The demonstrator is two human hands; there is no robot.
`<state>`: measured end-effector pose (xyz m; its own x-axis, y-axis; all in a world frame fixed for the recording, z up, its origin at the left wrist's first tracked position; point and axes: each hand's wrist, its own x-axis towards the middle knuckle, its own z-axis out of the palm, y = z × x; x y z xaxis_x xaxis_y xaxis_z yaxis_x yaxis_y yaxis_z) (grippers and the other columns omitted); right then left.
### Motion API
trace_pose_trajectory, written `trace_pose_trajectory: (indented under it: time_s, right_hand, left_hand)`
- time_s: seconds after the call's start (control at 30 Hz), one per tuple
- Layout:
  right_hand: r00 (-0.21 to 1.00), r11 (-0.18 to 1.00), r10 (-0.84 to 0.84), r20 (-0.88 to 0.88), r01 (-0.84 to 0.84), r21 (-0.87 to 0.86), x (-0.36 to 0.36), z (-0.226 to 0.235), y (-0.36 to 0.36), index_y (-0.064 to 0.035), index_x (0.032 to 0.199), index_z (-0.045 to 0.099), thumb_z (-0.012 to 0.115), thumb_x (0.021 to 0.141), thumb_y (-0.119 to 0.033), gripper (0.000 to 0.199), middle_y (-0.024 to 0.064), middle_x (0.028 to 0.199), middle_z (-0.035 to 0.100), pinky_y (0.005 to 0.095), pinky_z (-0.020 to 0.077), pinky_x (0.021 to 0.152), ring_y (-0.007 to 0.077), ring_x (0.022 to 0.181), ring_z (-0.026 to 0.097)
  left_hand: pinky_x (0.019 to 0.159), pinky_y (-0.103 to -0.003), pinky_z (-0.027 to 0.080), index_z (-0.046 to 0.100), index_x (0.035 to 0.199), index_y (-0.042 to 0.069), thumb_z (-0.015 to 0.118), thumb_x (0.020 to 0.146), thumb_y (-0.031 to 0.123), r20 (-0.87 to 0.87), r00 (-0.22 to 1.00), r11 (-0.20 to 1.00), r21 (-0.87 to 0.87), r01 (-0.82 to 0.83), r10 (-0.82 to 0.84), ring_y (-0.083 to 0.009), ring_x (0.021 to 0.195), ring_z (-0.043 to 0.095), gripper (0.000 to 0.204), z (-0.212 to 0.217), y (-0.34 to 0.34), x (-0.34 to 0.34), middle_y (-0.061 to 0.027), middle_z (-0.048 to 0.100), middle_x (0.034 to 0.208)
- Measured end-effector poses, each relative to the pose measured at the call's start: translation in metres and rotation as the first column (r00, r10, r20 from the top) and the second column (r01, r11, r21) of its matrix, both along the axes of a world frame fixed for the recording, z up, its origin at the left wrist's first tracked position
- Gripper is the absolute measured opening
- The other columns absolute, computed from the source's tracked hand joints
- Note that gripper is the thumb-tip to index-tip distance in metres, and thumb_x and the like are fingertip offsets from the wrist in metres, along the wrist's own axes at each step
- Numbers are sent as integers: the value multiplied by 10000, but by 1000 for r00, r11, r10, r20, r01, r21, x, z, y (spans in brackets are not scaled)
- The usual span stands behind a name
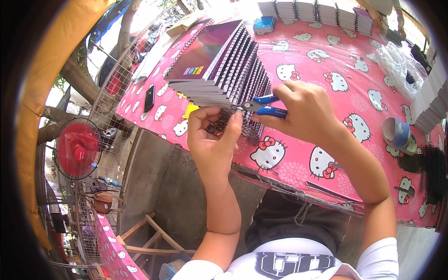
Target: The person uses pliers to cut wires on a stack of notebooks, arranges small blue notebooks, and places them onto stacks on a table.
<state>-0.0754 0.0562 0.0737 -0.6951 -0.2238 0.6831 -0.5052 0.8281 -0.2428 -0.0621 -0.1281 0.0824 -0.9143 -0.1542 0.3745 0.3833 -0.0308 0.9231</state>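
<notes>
Here at the near edge of the table is the stack of notebooks, a tall block with its layers slightly stepped; the top cover is glossy, dark purple running into brown, with a small multicoloured label near its lower corner; below it the page edges show pale grey and tight, and down the right side the dark wire bindings repeat in row upon row against white; more dark loops run along the cover's left edge. At the stack's near corner, loose-looking wire coils bunch up, thin and springy; the left hand is there, fingers curled and thumb bent in, the space between them partly open with dark loops inside it; whether they grip the wire or merely cradle it, I cannot tell. Across from it the right hand has its fingers closed round the pliers, blue handles parted, the grey metal nose pointing left, right by the left thumb; whether the nose bites on wire is too small to tell. Beneath it all, the tablecloth is smooth, shiny pink, printed with white cat faces and pale flowers; a flat black phone lies left of the stack; over right, a crumpled, clear plastic bag catches the light.
</notes>
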Motion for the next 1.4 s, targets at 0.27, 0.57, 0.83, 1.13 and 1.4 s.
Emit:
trace_pose_trajectory:
  time_s: [0.27, 0.57, 0.83, 1.13, 1.4]
  right_hand:
    - [994, 998, 59, 89, -61, 22, 40, -25, 7, -35, 801, 575, 743, 711, -524, 525, 105, 752, 582, 380, 487, 627, 265, 704, 615]
    - [983, 999, 45, 178, -44, -11, 38, -54, 24, -9, 965, 589, 690, 746, -569, 610, 128, 881, 585, 408, 451, 760, 305, 846, 585]
    - [999, 999, -31, -12, 31, 18, 6, -9, 9, 20, 976, 597, 646, 771, -588, 644, 157, 924, 616, 433, 441, 841, 326, 916, 599]
    - [997, 997, -16, -77, 22, 78, 0, -12, 7, 15, 941, 603, 659, 753, -597, 643, 154, 899, 621, 411, 457, 839, 307, 898, 614]
    - [974, 996, -27, 224, 8, 85, 2, -6, 3, -4, 722, 614, 719, 733, -541, 547, 112, 650, 611, 390, 516, 564, 282, 589, 635]
  left_hand:
    - [402, -230, 439, 524, 1037, 21, 593, 909, 73, 67, 993, 951, 300, 74, -98, -134, 525, 584, 155, -32, -38, 5, -141, 648, 764]
    - [671, -250, 546, 576, 1252, 29, 486, 961, 176, 190, 778, 382, 922, 69, -599, -175, 873, 578, 338, -56, -56, 31, -141, 582, 1171]
    - [453, -216, 451, 665, 1047, 41, 572, 937, 257, -137, 595, 40, 961, 274, -792, -135, 705, 474, 260, -48, -63, -4, -83, 568, 910]
    - [383, -184, 337, 646, 961, 41, 646, 910, 230, 156, 894, 650, 739, 177, -420, -69, 576, 442, 195, -29, -26, 6, -14, 540, 770]
    - [367, -184, 290, 579, 968, 24, 697, 822, 9, 37, 999, 988, 151, -35, 30, -32, 477, 420, 189, -27, 2, 2, -43, 594, 756]
